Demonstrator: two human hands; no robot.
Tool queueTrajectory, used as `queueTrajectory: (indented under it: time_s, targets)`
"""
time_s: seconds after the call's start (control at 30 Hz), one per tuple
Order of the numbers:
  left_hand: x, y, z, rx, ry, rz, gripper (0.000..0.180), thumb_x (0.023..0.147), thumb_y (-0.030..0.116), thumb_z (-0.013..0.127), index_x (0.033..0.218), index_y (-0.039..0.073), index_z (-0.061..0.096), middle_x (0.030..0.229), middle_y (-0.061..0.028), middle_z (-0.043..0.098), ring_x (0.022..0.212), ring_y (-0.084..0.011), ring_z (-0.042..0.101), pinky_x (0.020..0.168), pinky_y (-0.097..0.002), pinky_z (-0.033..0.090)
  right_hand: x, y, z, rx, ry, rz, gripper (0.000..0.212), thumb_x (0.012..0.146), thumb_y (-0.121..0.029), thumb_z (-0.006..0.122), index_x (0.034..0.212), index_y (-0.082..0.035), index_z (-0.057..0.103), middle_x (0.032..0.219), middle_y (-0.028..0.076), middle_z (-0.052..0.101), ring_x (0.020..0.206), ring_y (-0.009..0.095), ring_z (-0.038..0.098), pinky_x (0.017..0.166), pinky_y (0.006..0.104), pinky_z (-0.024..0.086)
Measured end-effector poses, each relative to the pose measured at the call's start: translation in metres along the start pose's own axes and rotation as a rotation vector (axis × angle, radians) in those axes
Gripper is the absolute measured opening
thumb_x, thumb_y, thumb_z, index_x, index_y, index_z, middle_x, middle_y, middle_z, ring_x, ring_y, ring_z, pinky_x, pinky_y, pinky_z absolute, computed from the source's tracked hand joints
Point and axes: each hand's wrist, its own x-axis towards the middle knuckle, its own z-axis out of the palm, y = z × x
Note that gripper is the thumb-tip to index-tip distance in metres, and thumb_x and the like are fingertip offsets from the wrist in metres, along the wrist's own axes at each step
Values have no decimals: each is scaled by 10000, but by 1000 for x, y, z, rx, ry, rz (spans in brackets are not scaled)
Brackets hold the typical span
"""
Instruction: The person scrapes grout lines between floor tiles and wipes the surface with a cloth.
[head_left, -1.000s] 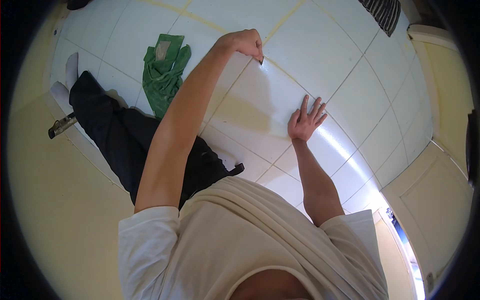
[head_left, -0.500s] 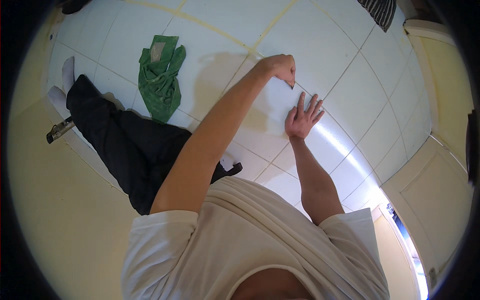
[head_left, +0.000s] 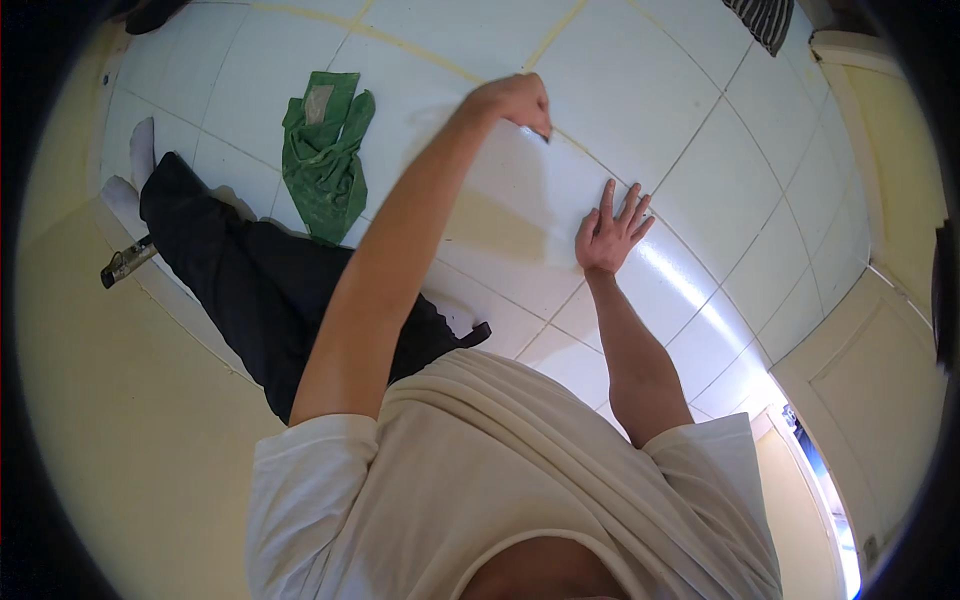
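Observation:
My left hand is closed and bent down at the wrist over the white tiled floor. A small dark tip pokes out below its fingers, at a grout line between tiles; the rest of the held item is hidden, so its kind does not show. Flat on the tiles to the right, my right hand rests with fingers spread and holds nothing. Some grout lines near the left hand look yellow, others grey.
A crumpled green cloth lies on the floor at left. My legs in black trousers stretch out to the left beside a cream wall. Doors stand at right, and a striped dark cloth lies at the far right.
My left hand has moved away and to the left along the grout line, still closed on the dark-tipped item. The right hand stays planted on the floor.

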Motion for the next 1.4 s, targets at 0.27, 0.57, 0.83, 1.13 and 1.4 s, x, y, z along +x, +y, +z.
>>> queueTrajectory:
  time_s: [0.27, 0.57, 0.83, 1.13, 1.4]
  targets:
    - [3, 37, 57, 45, 81, 130, 187, 790, 215, 849, 955, 132, 820, 961, -92, 796, 896, -255, 747, 813, -377, 575, -2, 2, 5, -6, 18, -17, 631, 975, -286, 461, 1603, -238, 429, 1721, 201, 198, 1593, 460, 95, 1246, 681, 26]
    - [-82, -37, 41, -22, 390, 78, 225, 959, 333, 715, 1042, 123, 709, 944, -71, 772, 874, -295, 728, 787, -426, 556, 2, -4, 1, 8, 11, -21, 620, 971, -274, 472, 1589, -221, 453, 1718, 200, 209, 1591, 461, 106, 1249, 676, 28]
    - [-74, -54, 77, -265, 472, 20, 272, 1054, 294, 538, 1138, 65, 660, 787, -97, 638, 659, -224, 591, 650, -379, 499, 0, -2, 1, -1, 13, -20, 621, 970, -272, 474, 1589, -219, 453, 1717, 209, 206, 1592, 462, 102, 1247, 679, 32]
    - [-64, 33, 177, -1546, 102, -43, 205, 1100, 180, 510, 1197, 8, 568, 1133, -147, 700, 1013, -233, 717, 915, -398, 605, 0, 0, 1, 16, 7, -28, 641, 992, -371, 447, 1618, -245, 399, 1727, 196, 182, 1597, 456, 78, 1246, 678, 20]
    - [-21, 92, 186, -1753, 260, -41, 262, 1070, 233, 618, 1154, -15, 615, 1137, -154, 712, 1035, -251, 721, 910, -388, 623, -1, 7, 10, 5, -19, -14, 654, 1026, -516, 386, 1617, -238, 376, 1739, 168, 143, 1605, 438, 42, 1253, 663, 8]
